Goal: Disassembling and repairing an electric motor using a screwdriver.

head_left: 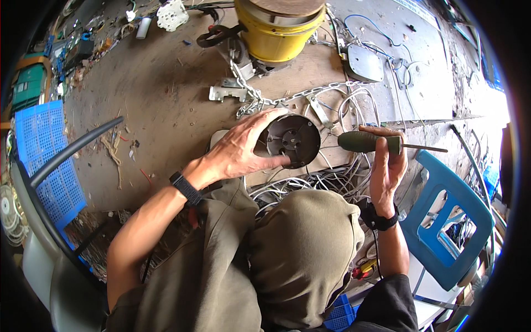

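- Brown, debris-strewn boarding (pixel 149 88) spread out before me, dusty and scattered with scraps.
- Over it, near the middle of my view, was a dark round metal housing (pixel 300 131), its hollow side turned up toward me; whether it touched the boarding I could not tell.
- My left hand (pixel 235 146) gripped the housing from its left, fingers along the far side and thumb at the near rim.
- My right hand (pixel 387 163) grasped a screwdriver (pixel 357 142) by its green handle; the butt faced the housing, just apart from it, and the shaft pointed away to the right.
- Pale cables (pixel 310 181) lay tangled between the housing and the olive-brown cloth (pixel 304 243) over my legs.
- Just beyond the housing ran a metal chain (pixel 310 95), with a bent metal bracket (pixel 228 93) near it.
- Farther off stood a yellow bucket (pixel 282 41), with a grey-white cover (pixel 365 62) to its right.
- Well to my right was a blue plastic seat (pixel 412 224) with cut-outs; well to my left, a blue perforated panel (pixel 47 155).
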The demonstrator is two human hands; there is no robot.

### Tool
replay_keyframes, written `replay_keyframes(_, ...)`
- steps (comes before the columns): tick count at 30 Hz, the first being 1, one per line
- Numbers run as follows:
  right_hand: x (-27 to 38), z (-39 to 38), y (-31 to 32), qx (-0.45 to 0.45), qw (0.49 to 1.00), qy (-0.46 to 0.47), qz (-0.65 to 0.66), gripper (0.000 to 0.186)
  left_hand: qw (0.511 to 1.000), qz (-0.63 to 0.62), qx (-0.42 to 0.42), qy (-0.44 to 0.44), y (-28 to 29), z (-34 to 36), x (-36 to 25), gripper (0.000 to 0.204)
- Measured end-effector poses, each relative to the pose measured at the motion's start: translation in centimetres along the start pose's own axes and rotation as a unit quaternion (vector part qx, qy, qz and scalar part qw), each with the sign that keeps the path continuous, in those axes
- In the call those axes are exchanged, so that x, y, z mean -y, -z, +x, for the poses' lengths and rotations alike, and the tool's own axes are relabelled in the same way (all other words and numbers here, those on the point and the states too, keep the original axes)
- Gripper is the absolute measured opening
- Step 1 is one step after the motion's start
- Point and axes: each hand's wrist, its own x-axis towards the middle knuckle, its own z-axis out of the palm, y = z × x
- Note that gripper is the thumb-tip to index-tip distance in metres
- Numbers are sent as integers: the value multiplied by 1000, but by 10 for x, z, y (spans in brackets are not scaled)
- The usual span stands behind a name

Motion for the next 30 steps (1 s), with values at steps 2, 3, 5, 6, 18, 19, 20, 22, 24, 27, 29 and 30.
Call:
replay_keyframes(2, -7, -1, 11, -17, 1000, -18, -7, 25, 999, -28, -33, 7, -1, 0, -3, 67)
replay_keyframes(3, -13, -4, 17, -35, 999, -38, 15, 25, 999, -28, -27, 4, 2, 5, -7, 67)
replay_keyframes(5, -27, -12, 30, -61, 994, -86, 6, 29, 991, -113, 28, 59, 13, 15, -12, 58)
replay_keyframes(6, -30, -14, 33, -65, 994, -88, 10, 29, 995, -99, -12, -16, 12, 17, -9, 49)
replay_keyframes(18, -50, -35, -33, 120, 932, -313, 134, 26, 995, 38, 87, -41, 15, 4, 7, 105)
replay_keyframes(19, -38, -31, -40, 129, 931, -315, 131, 31, 995, 56, 76, -36, 13, 6, 6, 108)
replay_keyframes(20, -31, -29, -47, 125, 932, -304, 150, 38, 995, 75, 65, -32, 13, 8, 4, 112)
replay_keyframes(22, -31, -33, -55, 97, 947, -288, 106, 47, 996, 58, 62, -17, 10, 9, -1, 111)
replay_keyframes(24, -29, -30, -55, 93, 950, -285, 89, 49, 998, 42, 56, 0, 10, 9, 2, 110)
replay_keyframes(27, -25, -20, -30, 229, 945, -235, -2, 48, 997, 52, 52, -12, 9, 7, 10, 107)
replay_keyframes(29, -4, -18, -9, 217, 967, -124, -50, 47, 996, 69, 43, -24, 7, 7, 5, 104)
replay_keyframes(30, 7, -15, 4, 215, 966, -103, -101, 48, 997, 65, 41, -26, 4, 8, 6, 104)
